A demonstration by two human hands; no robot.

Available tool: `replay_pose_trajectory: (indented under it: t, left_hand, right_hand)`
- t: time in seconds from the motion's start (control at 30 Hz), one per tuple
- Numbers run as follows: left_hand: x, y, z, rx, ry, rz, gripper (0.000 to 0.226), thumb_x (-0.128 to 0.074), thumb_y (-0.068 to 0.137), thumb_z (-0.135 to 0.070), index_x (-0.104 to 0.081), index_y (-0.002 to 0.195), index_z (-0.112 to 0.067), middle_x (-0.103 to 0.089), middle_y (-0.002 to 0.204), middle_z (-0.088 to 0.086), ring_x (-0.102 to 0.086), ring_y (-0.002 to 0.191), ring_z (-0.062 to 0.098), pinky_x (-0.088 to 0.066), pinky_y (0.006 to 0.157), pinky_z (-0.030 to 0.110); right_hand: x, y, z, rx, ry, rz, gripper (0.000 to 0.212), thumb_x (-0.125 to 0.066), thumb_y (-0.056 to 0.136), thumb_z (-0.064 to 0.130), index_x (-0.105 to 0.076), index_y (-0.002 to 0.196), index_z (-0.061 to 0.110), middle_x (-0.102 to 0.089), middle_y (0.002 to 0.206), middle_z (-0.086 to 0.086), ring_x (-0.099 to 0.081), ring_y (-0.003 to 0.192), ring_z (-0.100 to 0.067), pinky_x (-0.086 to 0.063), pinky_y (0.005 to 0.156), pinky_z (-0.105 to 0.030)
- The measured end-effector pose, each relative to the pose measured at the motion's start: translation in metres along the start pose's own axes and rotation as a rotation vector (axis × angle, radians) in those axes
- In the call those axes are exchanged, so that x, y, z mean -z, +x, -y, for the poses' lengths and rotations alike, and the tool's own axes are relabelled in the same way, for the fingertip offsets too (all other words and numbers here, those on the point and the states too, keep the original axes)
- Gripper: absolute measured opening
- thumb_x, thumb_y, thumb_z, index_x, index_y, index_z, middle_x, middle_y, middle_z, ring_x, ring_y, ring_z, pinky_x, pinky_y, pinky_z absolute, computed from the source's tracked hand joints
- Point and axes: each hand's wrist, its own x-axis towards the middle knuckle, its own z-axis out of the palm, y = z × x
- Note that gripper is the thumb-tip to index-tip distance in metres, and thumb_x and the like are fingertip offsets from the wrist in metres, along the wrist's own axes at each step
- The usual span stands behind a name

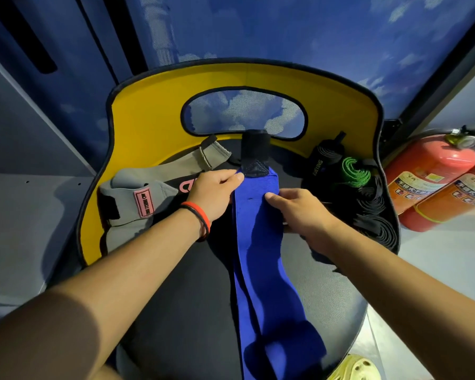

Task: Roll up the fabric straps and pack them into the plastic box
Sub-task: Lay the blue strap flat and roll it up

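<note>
Pinching flat blue elastic strap: left hand, right hand.

Forearms reach forward; left hand and right hand each pinch the blue strap.

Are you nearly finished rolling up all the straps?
Not quite. Done: a green roll and black rolls sit at the right. In hand: the left hand and right hand pinch the far end of the blue strap, which lies flat, not yet rolled. Left: that strap, the unrolled grey belt, and packing; no box shows.
</note>
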Motion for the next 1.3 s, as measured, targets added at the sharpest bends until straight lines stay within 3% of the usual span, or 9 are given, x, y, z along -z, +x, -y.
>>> replay_pose_trajectory:
  t: [0.27,0.4,0.67,0.8,0.9,0.97,1.1,1.2,1.3]
  left_hand:
    - [-0.005,-0.004,-0.002,0.106,-0.075,0.071,0.015,-0.064,0.098,-0.030,-0.076,0.100,-0.020,-0.076,0.093,-0.003,-0.072,0.092,0.013,-0.060,0.080,0.030]
    - [-0.007,-0.009,-0.002,0.145,0.174,0.079,0.031,-0.062,0.098,-0.036,-0.070,0.088,-0.008,-0.072,0.099,0.020,-0.072,0.092,0.028,-0.061,0.081,0.040]
    - [-0.007,-0.009,-0.009,0.090,0.355,0.201,0.044,-0.062,0.097,-0.040,-0.072,0.087,0.001,-0.065,0.070,0.005,-0.068,0.069,0.016,-0.058,0.078,0.034]
    - [-0.018,-0.007,-0.010,0.119,0.325,0.196,0.030,-0.064,0.097,-0.032,-0.069,0.077,-0.010,-0.066,0.069,0.001,-0.068,0.067,0.014,-0.061,0.079,0.032]
    - [-0.023,0.000,-0.008,0.181,0.235,0.139,0.022,-0.063,0.098,-0.026,-0.070,0.087,-0.009,-0.069,0.077,0.006,-0.069,0.073,0.018,-0.061,0.083,0.038]
    - [-0.025,0.006,-0.005,0.206,0.190,0.082,0.024,-0.063,0.097,-0.023,-0.071,0.088,-0.002,-0.071,0.078,0.013,-0.070,0.072,0.023,-0.061,0.085,0.044]
    - [-0.031,0.019,0.003,0.221,0.136,-0.040,0.028,-0.062,0.097,-0.024,-0.069,0.085,0.001,-0.064,0.077,0.015,-0.061,0.065,0.024,-0.060,0.084,0.049]
    - [-0.036,0.023,0.014,0.186,0.136,-0.113,0.033,-0.062,0.096,-0.025,-0.063,0.076,0.001,-0.055,0.073,0.014,-0.052,0.069,0.024,-0.053,0.072,0.039]
    - [-0.040,0.021,0.016,0.145,0.101,-0.161,0.012,-0.069,0.092,-0.021,-0.064,0.085,-0.013,-0.056,0.077,0.004,-0.051,0.075,0.019,-0.043,0.074,0.030]
  right_hand:
    - [-0.004,0.008,-0.008,-0.110,0.192,-0.066,0.023,-0.066,0.098,0.039,-0.078,0.105,0.020,-0.078,0.103,0.001,-0.071,0.103,-0.022,-0.055,0.099,-0.051]
    - [-0.007,0.010,-0.003,-0.088,0.268,-0.141,0.022,-0.066,0.098,0.038,-0.078,0.099,0.020,-0.078,0.100,0.002,-0.070,0.102,-0.023,-0.054,0.099,-0.050]
    - [-0.005,0.010,-0.002,-0.084,0.311,-0.231,0.017,-0.069,0.097,0.035,-0.076,0.091,0.021,-0.077,0.098,0.001,-0.071,0.095,-0.019,-0.055,0.077,-0.034]
    - [-0.001,0.005,-0.003,-0.017,0.139,-0.283,0.030,-0.060,0.102,0.036,-0.076,0.095,0.013,-0.074,0.094,-0.007,-0.066,0.082,-0.018,-0.056,0.074,-0.040]
    - [0.000,0.006,0.000,0.003,-0.132,-0.262,0.044,-0.045,0.108,0.039,-0.068,0.111,0.001,-0.062,0.083,-0.004,-0.057,0.075,-0.018,-0.054,0.088,-0.048]
    - [-0.001,0.005,0.001,-0.036,-0.277,-0.183,0.043,-0.043,0.107,0.042,-0.061,0.114,0.004,-0.060,0.090,-0.005,-0.060,0.082,-0.022,-0.055,0.091,-0.051]
    - [-0.007,-0.002,-0.004,-0.015,-0.500,-0.082,0.043,-0.054,0.101,0.044,-0.051,0.127,0.010,-0.059,0.117,-0.007,-0.058,0.101,-0.026,-0.045,0.080,-0.036]
    - [-0.006,-0.007,-0.007,0.088,-0.460,-0.060,0.044,-0.061,0.100,0.034,-0.043,0.135,0.014,-0.057,0.129,-0.007,-0.053,0.101,-0.021,-0.041,0.079,-0.033]
    - [-0.001,-0.009,-0.011,0.141,-0.457,-0.037,0.064,-0.063,0.099,0.025,-0.028,0.152,0.018,-0.050,0.142,-0.008,-0.049,0.104,-0.019,-0.040,0.082,-0.031]
